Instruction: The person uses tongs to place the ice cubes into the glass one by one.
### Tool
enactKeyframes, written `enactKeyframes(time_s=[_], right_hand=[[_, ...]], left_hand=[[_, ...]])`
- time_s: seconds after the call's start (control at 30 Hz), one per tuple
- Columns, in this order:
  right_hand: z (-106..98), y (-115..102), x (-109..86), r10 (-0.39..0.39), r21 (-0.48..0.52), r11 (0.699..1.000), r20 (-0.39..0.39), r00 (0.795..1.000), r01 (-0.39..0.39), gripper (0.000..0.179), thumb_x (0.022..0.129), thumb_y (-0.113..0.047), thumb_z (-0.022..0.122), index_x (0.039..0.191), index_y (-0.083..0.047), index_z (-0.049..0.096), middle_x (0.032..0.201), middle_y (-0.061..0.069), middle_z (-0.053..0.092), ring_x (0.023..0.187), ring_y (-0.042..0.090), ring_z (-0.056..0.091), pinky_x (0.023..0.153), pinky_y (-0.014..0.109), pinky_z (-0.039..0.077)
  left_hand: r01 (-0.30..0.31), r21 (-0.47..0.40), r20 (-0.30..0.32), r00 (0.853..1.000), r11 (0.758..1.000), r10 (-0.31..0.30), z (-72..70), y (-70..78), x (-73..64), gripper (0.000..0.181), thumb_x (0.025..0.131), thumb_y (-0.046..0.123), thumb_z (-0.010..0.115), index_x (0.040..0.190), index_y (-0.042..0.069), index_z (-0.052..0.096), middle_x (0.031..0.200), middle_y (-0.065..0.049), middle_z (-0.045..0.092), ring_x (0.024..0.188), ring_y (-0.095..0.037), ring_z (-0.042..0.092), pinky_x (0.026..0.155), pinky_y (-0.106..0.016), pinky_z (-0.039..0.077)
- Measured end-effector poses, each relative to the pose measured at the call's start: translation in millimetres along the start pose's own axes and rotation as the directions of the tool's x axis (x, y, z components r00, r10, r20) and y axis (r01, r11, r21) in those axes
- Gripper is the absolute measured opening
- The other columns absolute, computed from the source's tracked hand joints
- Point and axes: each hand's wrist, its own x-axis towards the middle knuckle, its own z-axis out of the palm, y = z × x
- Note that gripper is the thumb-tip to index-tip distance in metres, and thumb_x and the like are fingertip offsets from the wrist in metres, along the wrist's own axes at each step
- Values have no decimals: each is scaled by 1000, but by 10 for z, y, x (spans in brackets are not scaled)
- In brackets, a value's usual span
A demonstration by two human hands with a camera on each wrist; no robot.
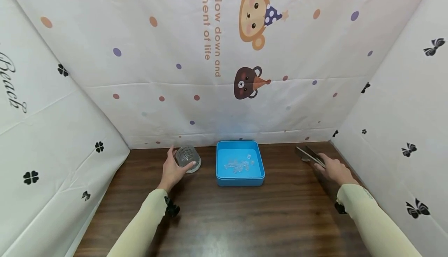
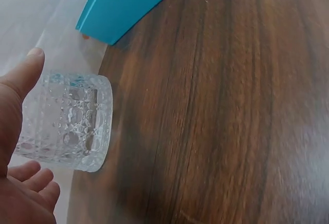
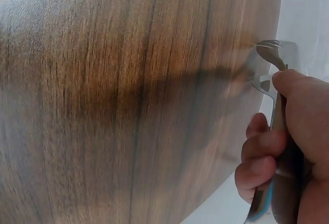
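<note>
A clear patterned glass tumbler (image 1: 188, 159) stands on the table at the left. My left hand (image 1: 174, 171) is beside it with thumb and fingers spread to either side; in the left wrist view the thumb (image 2: 28, 72) and fingertips (image 2: 38, 180) look relaxed rather than clamped on the tumbler (image 2: 77, 118). At the right, my right hand (image 1: 335, 169) grips metal ice tongs (image 1: 309, 156). The right wrist view shows curled fingers (image 3: 259, 149) round the tongs (image 3: 277, 111), whose clawed tips stand apart with nothing between them.
A blue square box (image 1: 240, 182) in the middle holds several small clear cubes (image 1: 239, 165). The brown wooden table (image 1: 241, 218) meets white printed cloth (image 1: 157, 66) at the back and on both sides, with the right cloth close to my right arm.
</note>
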Motion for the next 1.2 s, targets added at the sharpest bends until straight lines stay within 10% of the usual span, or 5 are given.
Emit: enactKeyframes(time_s=[1.2], right_hand=[[-140, 96, -29, -225, -66, 974, -174, 959, 217, 44, 102, -24, 65, 131, 7, 52, 93, 24, 68, 81, 44, 67, 66, 59, 51]], left_hand=[[87, -43, -17, 996, 995, -87, 209, -37, 93, 99, 86, 40, 84, 155, -1, 26, 149, -29, 43, 137, -45, 45, 111, -60, 38]])
